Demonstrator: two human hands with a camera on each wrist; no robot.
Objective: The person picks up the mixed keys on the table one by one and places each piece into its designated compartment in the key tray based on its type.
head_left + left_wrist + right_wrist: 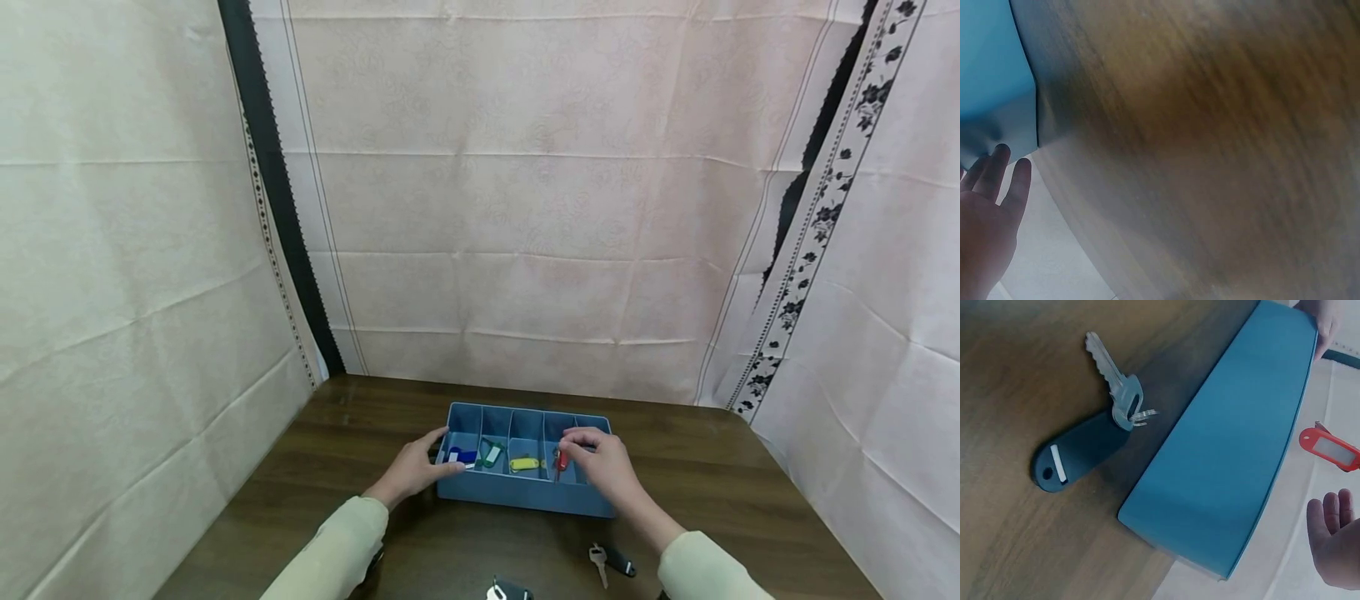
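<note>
A blue divided tray (525, 494) stands on the table. My left hand (416, 468) rests at its left end, thumb by the front rim; the left wrist view shows its fingers fairly straight beside the tray wall. My right hand (602, 464) pinches a red key tag (563, 460) with a key hanging from it, over the fourth compartment from the left. That red tag (1334, 450) also appears in the right wrist view, where the pinching fingertips are not plain to see. Inside the tray lie a blue key tag (462, 456), a green key tag (492, 455) and a yellow key tag (524, 463), each in its own compartment.
In front of the tray's right end, a black key tag (621, 562) with a silver key (599, 564) lies on the brown wooden table (675, 467). Another dark tag (514, 592) is cut off by the bottom edge. Pale cloth (525, 208) hangs around the table.
</note>
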